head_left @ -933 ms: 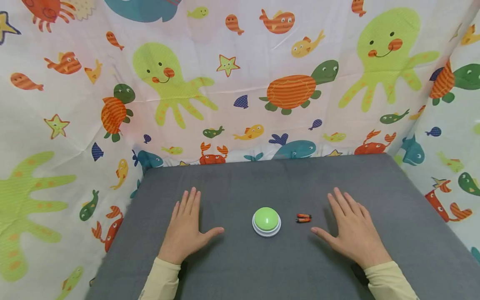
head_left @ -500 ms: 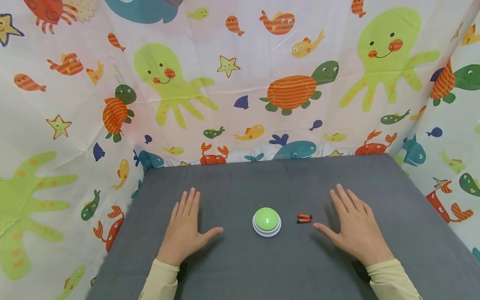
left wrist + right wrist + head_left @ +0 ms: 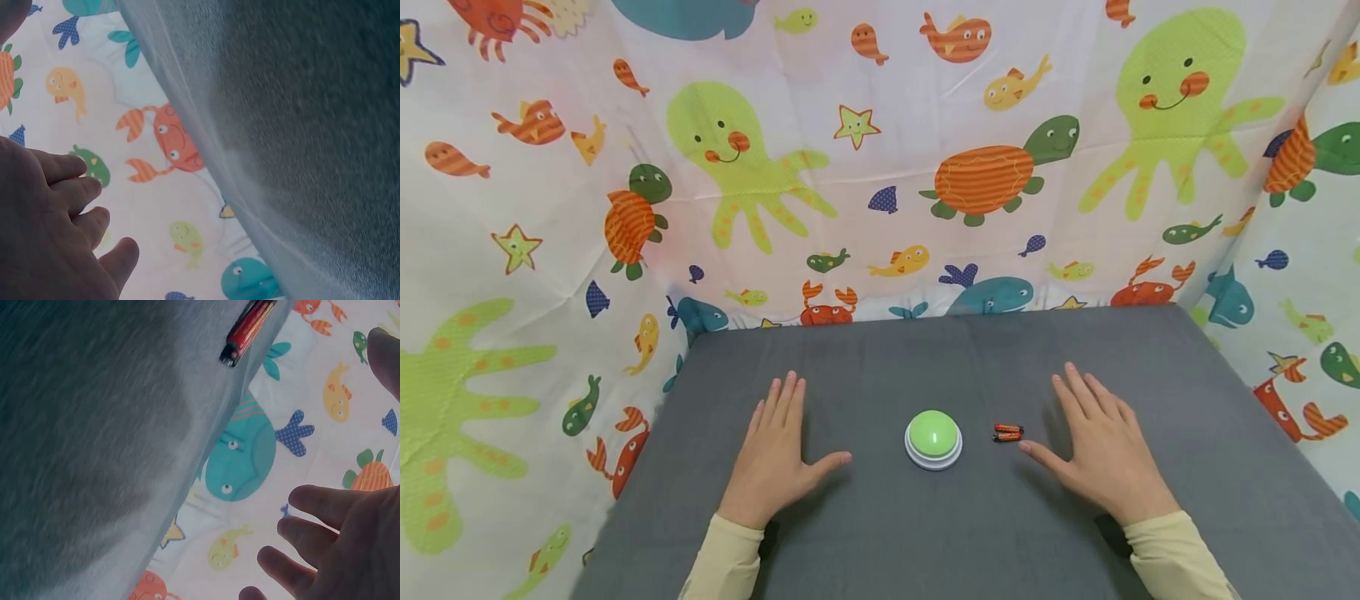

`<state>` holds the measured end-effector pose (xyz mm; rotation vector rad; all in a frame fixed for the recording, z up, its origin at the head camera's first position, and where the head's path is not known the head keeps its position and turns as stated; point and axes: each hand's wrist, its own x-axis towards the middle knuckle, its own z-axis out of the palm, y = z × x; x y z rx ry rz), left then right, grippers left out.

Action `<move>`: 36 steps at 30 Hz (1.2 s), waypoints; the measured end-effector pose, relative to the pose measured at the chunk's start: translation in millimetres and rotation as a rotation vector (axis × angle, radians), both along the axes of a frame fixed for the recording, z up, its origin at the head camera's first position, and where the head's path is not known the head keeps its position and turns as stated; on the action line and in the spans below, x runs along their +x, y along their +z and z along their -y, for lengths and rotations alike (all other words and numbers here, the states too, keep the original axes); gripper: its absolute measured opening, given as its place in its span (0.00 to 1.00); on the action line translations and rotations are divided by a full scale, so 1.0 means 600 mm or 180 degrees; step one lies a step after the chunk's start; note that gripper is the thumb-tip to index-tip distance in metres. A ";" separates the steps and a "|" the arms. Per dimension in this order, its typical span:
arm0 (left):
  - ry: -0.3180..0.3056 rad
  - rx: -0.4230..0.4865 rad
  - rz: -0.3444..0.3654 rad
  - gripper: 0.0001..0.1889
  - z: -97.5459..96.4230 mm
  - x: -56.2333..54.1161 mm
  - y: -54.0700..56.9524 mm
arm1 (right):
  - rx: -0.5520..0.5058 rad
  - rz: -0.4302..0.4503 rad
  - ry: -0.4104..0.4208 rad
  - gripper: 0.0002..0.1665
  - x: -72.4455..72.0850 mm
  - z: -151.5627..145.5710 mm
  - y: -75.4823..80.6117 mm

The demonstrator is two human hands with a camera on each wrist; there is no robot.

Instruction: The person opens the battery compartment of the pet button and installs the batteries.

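Lower left of the head view: left hand, fingers straight and thumb spread wide — holding nothing. Lower right: right hand, spread likewise (holding nothing too), thumb tip just beside two batteries, though touching or not, hard to tell. Below and just right of the frame's middle: button, green on white, left of the batteries. Beneath both: grey table — across the top, printed cloth.

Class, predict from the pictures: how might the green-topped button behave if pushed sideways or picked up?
The green-topped button would probably slide rather than tip, since it sits low on a broad white base. Its crisp, rounded outline suggests a stiff body. The smooth dome may feel slippery.
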<state>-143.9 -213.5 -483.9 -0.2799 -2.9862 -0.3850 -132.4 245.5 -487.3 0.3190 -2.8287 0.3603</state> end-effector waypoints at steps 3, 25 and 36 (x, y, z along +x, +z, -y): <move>-0.0050 0.0032 0.0003 0.72 -0.007 0.000 -0.003 | -0.0016 -0.0007 0.0075 0.68 -0.001 0.012 0.002; -0.0844 0.0332 0.0317 0.54 -0.184 -0.021 0.001 | -0.0353 0.0521 0.0837 0.53 -0.040 0.166 -0.009; -0.0820 0.0741 0.0678 0.34 -0.192 -0.026 -0.031 | -0.0440 0.0770 0.0927 0.36 -0.047 0.182 -0.028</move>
